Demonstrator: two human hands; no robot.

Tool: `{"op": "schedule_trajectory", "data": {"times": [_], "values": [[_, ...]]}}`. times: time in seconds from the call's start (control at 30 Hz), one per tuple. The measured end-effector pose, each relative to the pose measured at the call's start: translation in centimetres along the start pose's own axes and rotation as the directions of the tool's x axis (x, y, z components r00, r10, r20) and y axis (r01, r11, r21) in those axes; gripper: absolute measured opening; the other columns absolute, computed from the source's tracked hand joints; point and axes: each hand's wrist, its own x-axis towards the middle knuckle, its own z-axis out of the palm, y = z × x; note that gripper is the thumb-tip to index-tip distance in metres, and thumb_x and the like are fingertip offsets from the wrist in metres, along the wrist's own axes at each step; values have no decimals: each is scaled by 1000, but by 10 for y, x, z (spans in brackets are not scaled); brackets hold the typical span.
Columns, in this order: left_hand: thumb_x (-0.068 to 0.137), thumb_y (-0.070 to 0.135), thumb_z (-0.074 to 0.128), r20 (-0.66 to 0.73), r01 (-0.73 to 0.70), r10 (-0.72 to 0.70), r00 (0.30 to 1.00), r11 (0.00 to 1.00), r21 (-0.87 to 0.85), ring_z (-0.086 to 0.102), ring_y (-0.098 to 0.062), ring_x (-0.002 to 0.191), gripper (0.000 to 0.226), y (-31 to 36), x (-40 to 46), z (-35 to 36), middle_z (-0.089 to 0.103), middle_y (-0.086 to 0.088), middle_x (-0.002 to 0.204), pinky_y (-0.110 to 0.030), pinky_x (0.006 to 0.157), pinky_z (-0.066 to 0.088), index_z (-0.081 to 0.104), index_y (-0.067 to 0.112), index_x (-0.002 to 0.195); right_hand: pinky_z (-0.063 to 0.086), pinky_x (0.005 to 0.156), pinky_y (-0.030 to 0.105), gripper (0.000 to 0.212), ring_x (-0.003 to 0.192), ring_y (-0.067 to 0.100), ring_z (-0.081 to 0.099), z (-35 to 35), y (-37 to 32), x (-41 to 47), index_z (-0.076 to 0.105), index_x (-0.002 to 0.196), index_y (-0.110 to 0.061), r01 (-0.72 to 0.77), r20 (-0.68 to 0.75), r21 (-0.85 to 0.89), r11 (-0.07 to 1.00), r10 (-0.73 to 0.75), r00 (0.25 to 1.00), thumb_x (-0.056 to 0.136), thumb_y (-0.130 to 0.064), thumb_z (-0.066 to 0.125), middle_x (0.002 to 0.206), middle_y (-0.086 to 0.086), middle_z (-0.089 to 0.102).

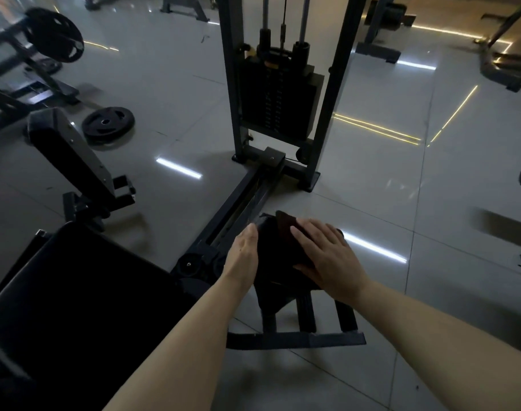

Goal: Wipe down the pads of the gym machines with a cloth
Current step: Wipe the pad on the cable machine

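Floor (386, 179) of pale glossy tile fills most of the view, streaked with bright reflections of strip lights and thin yellow lines. A tall cable machine frame (232, 84) stands at the centre back, its two dark uprights enclosing a black weight stack (278, 96) with two guide rods and a cable running up out of sight; a low dark rail (238, 209) runs from its base toward the person. At the lower left a large black seat pad (75, 292) takes up the corner, and just behind it an angled black back pad (66, 152) tilts up on its own stand. A weight plate (108, 123) lies flat on the floor near that stand, and another plate (55, 34) sits mounted on a rack at the upper left, blurred. More machine bases show dimly along the top and right edges. At the near end of the rail is a small black pad (268, 247) on a dark post with a crossbar foot (297, 339) below it. The left hand (243, 256) rests against the pad's left side, fingers straight and together, bracing it. The right hand (327, 256) lies flat with fingers spread, palm down, pressing a dark reddish cloth (286, 229) onto the top of that pad; the cloth pokes out beyond the fingertips at the pad's far end. Neither hand is closed into a grip; both forearms are bare and reach in from the bottom edge.
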Motion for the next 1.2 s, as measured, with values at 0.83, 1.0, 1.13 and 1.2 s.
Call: {"op": "schedule_trajectory", "data": {"times": [0.83, 1.0, 1.13, 1.2], "values": [[99, 51, 15, -23, -175, 198, 980, 909, 378, -13, -6, 144, 62, -29, 11, 14, -11, 12, 159, -26, 113, -6, 1, 24, 153, 28, 112, 44, 59, 134, 26, 41, -1, -33, 48, 45, 140, -13, -230, -36, 38, 972, 232, 972, 98, -45, 19, 140, 5, 51], [92, 63, 12, -74, -204, 235, 969, 935, 289, -5, 4, 142, 59, -35, 6, 11, 0, 15, 159, -29, 118, 3, 4, 39, 145, 25, 113, 41, 53, 136, 20, 39, -1, -51, 72, 37, 145, -18, -13, 30, -27, 1000, 14, 999, 98, -42, 32, 149, 1, 42], [90, 65, 2, -39, -235, 405, 914, 605, 761, -5, -6, 145, 76, -38, 8, 7, 0, 6, 160, -32, 120, 2, 9, 22, 152, 22, 113, 38, 55, 138, 20, 37, -1, -5, 36, 41, 143, -17, 39, -17, -6, 999, -39, 999, 97, -45, 30, 148, 2, 43], [87, 65, -3, 42, -313, 473, 880, 512, 800, -11, -4, 145, 79, -38, 13, 11, -4, 7, 160, -31, 120, -1, 9, 21, 152, 24, 113, 39, 55, 139, 21, 36, -1, 8, 22, 42, 142, -15, -10, -52, 52, 999, 13, 999, 97, -44, 31, 147, 3, 43]]}}
